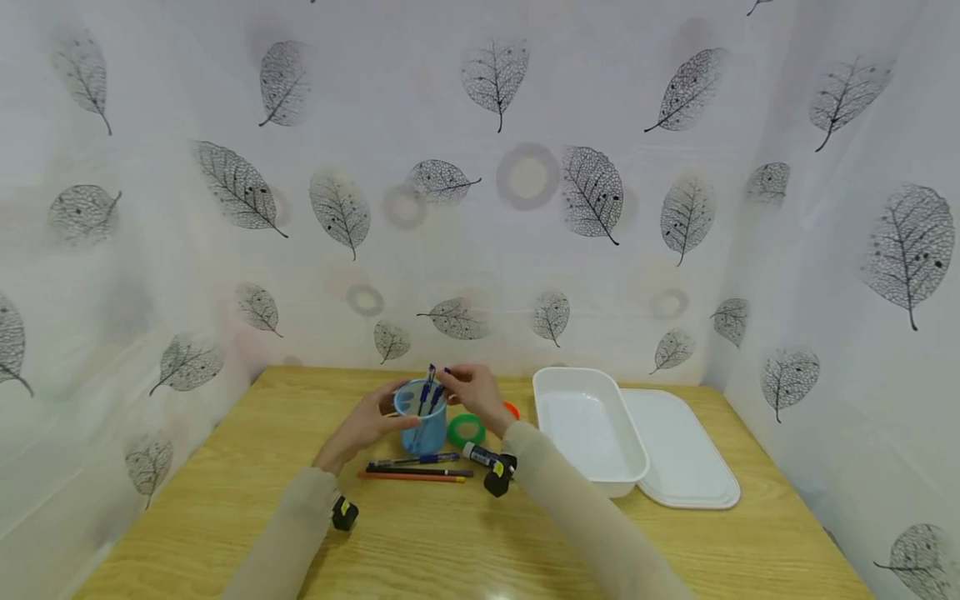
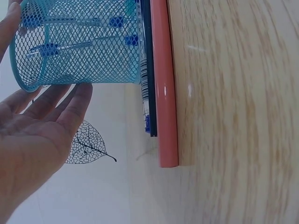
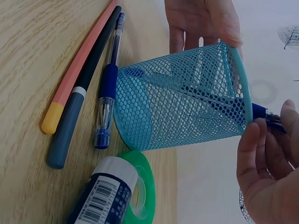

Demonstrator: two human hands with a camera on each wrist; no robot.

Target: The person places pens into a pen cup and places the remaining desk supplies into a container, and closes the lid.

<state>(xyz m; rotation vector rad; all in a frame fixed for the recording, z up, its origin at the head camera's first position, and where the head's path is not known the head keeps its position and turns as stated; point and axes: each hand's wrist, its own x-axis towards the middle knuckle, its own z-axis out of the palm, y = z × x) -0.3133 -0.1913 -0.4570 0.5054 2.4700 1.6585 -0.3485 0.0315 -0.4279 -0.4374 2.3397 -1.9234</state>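
A light blue mesh pen holder stands upright on the table with blue gel pens inside. My left hand holds it from the left, thumb near the rim and fingers round the far side; the left wrist view shows those fingers against the mesh. At the rim's right side, my right hand pinches the upper end of a blue pen, whose lower part is in the holder. In front lie another blue gel pen, a black pencil and a salmon pencil.
A glue stick and a green tape roll lie right of the holder, with an orange-red object partly hidden behind my right wrist. Further right are a white box and its flat lid. Leaf-patterned curtains surround the table.
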